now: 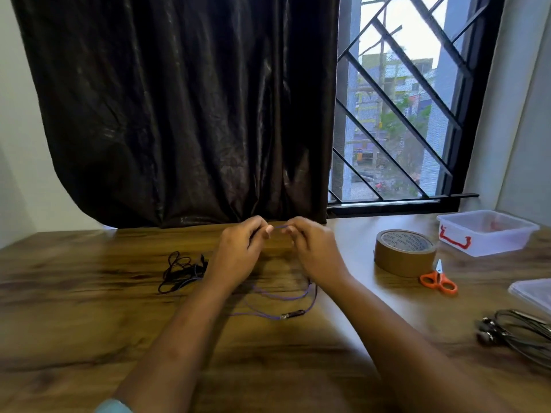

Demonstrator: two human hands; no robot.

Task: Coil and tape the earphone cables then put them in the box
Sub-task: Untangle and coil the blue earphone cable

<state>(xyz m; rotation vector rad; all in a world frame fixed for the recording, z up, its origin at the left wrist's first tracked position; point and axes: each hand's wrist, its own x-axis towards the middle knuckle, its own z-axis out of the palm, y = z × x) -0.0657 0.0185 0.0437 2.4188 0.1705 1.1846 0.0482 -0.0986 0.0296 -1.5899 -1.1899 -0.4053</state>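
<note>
Left hand [238, 248] and right hand [314, 248] pinch purple cable [279, 226] stretched left-to-right.

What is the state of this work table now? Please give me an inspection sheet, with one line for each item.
Surface: wooden table, brown grain.
Job's things: tape roll lying flat; orange scissors just in front of it; clear box with a red latch, open, far right; clear lid at the right edge.
Clutter: nothing seen.
Grippers: left hand and right hand both pinch the purple cable, held above the table.
Cables: purple cable hangs in loose loops down to the table; black cable in a loose tangle on the left; dark earphones bundled at the near right.
Surroundings: dark curtain and barred window behind the table.
</note>
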